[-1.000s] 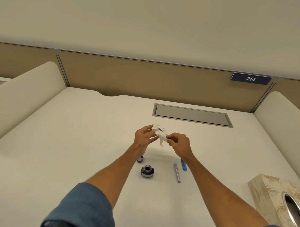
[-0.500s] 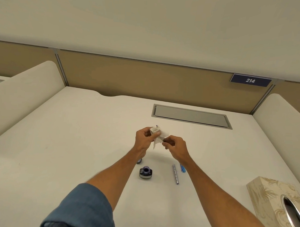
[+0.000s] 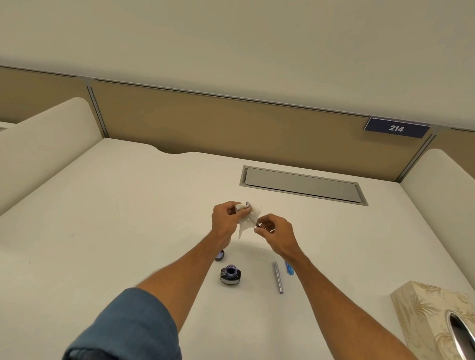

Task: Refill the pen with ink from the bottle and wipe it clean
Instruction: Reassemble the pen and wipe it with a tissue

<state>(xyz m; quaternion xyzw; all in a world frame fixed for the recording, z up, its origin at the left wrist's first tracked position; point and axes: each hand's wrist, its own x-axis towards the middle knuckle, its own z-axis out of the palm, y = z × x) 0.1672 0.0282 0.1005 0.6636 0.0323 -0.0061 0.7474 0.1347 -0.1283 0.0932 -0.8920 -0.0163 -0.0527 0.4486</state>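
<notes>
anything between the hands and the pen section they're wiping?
Only the tissue, by design: the left hand wraps it around the pen section, whose tip pokes out on top. The right hand pinches the lower end directly. Ink bottle sits below, clear.

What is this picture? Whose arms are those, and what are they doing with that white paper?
No robot here: these are a person's two arms. A camera worn on the person's head looks forward and down, so you see what they see.

The left hand pinches a crumpled white tissue wrapped around a pen part; a dark tip pokes out at the top. The right hand holds the other end. It looks like ink is being wiped off.

On the white desk lie an open ink bottle, its cap partly hidden behind the left arm, a silver pen piece and a small blue piece. At the right edge stands a patterned tissue box. The sign on the back panel says 214.
</notes>
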